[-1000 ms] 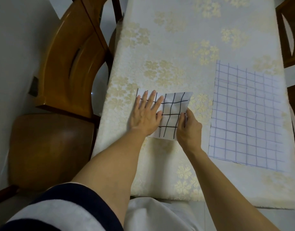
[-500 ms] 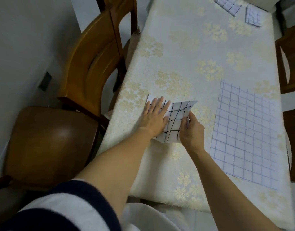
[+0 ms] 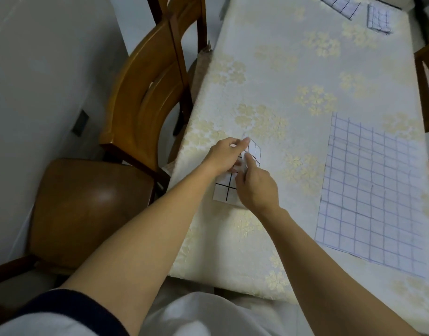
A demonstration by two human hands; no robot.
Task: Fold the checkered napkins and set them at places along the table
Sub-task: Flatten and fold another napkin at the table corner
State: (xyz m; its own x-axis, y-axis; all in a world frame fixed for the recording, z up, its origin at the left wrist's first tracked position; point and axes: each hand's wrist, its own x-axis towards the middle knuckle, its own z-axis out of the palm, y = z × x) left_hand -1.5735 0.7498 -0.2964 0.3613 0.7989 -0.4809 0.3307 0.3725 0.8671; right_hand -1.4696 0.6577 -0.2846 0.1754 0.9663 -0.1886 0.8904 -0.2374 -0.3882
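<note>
Where the left edge of the desk (image 3: 232, 251) runs nearest the person, the black-checked napkin (image 3: 226, 191) lies partly folded — the left-hand grip (image 3: 223, 154) pinches its far edge, the right-hand grip (image 3: 257, 187) pinches a fold just beside it. To the right, well apart, a blue-checked napkin (image 3: 371, 195) lies flat and unfolded. At the far end, one folded napkin (image 3: 339, 3) sits near a second folded napkin (image 3: 378, 18).
</note>
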